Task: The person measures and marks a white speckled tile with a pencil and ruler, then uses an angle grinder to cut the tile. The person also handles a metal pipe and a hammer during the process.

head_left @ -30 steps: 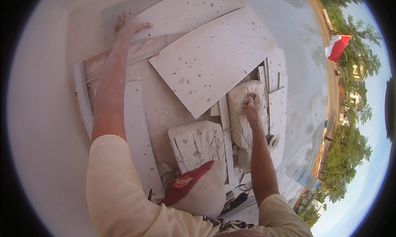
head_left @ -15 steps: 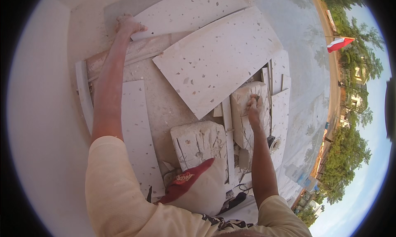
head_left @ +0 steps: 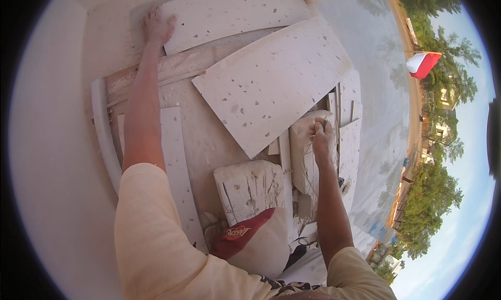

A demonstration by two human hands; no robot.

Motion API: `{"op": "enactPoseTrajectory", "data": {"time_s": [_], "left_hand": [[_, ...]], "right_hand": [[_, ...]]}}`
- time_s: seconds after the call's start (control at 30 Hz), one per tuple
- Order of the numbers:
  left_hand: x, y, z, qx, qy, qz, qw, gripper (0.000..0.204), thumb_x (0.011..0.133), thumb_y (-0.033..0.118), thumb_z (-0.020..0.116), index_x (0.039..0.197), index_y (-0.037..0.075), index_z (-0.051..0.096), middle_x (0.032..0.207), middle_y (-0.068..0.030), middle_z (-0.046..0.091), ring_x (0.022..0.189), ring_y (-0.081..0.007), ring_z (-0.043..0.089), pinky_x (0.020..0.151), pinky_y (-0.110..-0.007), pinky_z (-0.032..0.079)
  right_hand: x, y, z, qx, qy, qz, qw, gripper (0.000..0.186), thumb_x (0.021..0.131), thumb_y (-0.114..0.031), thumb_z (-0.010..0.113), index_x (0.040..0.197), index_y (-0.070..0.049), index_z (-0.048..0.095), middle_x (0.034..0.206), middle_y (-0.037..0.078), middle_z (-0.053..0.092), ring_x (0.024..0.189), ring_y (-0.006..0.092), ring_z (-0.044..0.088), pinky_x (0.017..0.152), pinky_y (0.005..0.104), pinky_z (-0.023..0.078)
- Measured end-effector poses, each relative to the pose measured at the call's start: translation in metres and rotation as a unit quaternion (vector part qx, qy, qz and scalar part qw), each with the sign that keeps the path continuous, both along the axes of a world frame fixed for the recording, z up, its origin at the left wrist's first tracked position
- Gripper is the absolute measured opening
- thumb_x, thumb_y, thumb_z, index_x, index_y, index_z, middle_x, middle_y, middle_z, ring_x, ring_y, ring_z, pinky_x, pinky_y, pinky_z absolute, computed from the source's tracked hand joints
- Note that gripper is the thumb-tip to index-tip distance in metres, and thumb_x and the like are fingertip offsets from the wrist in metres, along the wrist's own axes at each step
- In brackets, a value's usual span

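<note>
My left hand [head_left: 158, 26] rests at the left end of a far white speckled slab [head_left: 229, 15], its fingers apart and touching the slab's edge. A second speckled slab [head_left: 276, 80] lies tilted nearer me, with a narrow gap between the two. On the right, my right hand [head_left: 322, 138] is closed, pinching a small dark thing [head_left: 321, 123] whose kind I cannot make out. That hand is over a pale, rough block [head_left: 304, 164]. Another cracked, dusty block [head_left: 249, 190] sits nearer me, partly behind my knee in cream and red cloth.
A long speckled strip [head_left: 177, 159] lies beside my left arm. Narrow offcuts [head_left: 285, 174] and a round-ended tool [head_left: 344, 187] surround the right block. A pale wall [head_left: 52, 122] stands at left. Beyond the right edge are a grey surface [head_left: 383, 117], a red-and-white flag [head_left: 424, 65] and trees.
My left hand's fingers have spread and shifted at the far slab's end. The gap between the two slabs looks wider. My right hand keeps its pinch; the whole view has shifted slightly.
</note>
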State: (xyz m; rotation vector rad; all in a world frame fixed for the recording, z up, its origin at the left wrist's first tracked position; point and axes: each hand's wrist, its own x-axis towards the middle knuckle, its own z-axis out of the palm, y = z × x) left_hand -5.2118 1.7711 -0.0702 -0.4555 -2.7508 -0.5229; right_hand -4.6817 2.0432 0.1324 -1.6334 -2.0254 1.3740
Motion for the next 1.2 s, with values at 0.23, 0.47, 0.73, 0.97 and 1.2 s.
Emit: {"op": "enactPoseTrajectory", "data": {"time_s": [0.23, 0.47, 0.73, 0.97, 1.2], "left_hand": [[0.023, 0.034, 0.029, 0.006, -0.039, -0.001, 0.999, 0.093, 0.086, 0.063, 0.061, 0.152, 0.005, 0.034, 0.154, -0.0195, 0.038, 0.144, -0.0384, 0.029, 0.118, -0.055, 0.02], [0.019, 0.018, 0.032, 0.044, -0.055, -0.023, 0.997, 0.083, 0.088, 0.056, 0.062, 0.149, 0.005, 0.039, 0.147, -0.0193, 0.045, 0.139, -0.0369, 0.035, 0.116, -0.054, 0.023], [0.014, 0.023, 0.031, 0.068, -0.045, -0.01, 0.997, 0.076, 0.088, 0.049, 0.064, 0.147, 0.005, 0.041, 0.142, -0.0202, 0.048, 0.136, -0.0359, 0.038, 0.115, -0.052, 0.026], [-0.009, 0.023, 0.001, 0.094, -0.171, 0.053, 0.979, 0.089, 0.088, 0.042, 0.067, 0.156, 0.005, 0.024, 0.162, -0.0173, 0.023, 0.149, -0.0417, 0.016, 0.124, -0.045, 0.016], [0.01, 0.006, 0.068, 0.164, -0.24, 0.0, 0.957, 0.076, 0.092, 0.036, 0.063, 0.152, 0.002, 0.031, 0.157, -0.0245, 0.031, 0.147, -0.0388, 0.025, 0.123, -0.045, 0.02]], "right_hand": [[-0.205, -0.049, 0.014, -0.182, 0.147, 0.038, 0.972, 0.035, 0.101, -0.009, 0.045, 0.129, 0.011, 0.05, 0.111, 0.022, 0.066, 0.086, 0.0219, 0.068, 0.074, 0.0307, 0.059], [-0.35, -0.045, -0.059, -0.187, 0.096, -0.088, 0.974, 0.035, 0.098, -0.004, 0.04, 0.128, 0.012, 0.04, 0.119, 0.029, 0.05, 0.091, 0.0382, 0.063, 0.078, 0.0464, 0.061], [-0.374, -0.037, -0.064, -0.218, 0.116, -0.226, 0.942, 0.033, 0.096, -0.001, 0.042, 0.128, 0.005, 0.043, 0.121, 0.022, 0.048, 0.09, 0.0325, 0.058, 0.061, 0.0446, 0.055], [-0.377, -0.026, -0.083, -0.256, 0.177, -0.233, 0.921, 0.029, 0.096, 0.0, 0.036, 0.122, 0.011, 0.036, 0.118, 0.027, 0.041, 0.093, 0.035, 0.054, 0.065, 0.0475, 0.054], [-0.382, -0.032, -0.08, -0.234, 0.097, -0.224, 0.941, 0.029, 0.098, -0.003, 0.033, 0.122, 0.011, 0.039, 0.113, 0.025, 0.047, 0.093, 0.0329, 0.056, 0.077, 0.0527, 0.051]]}}
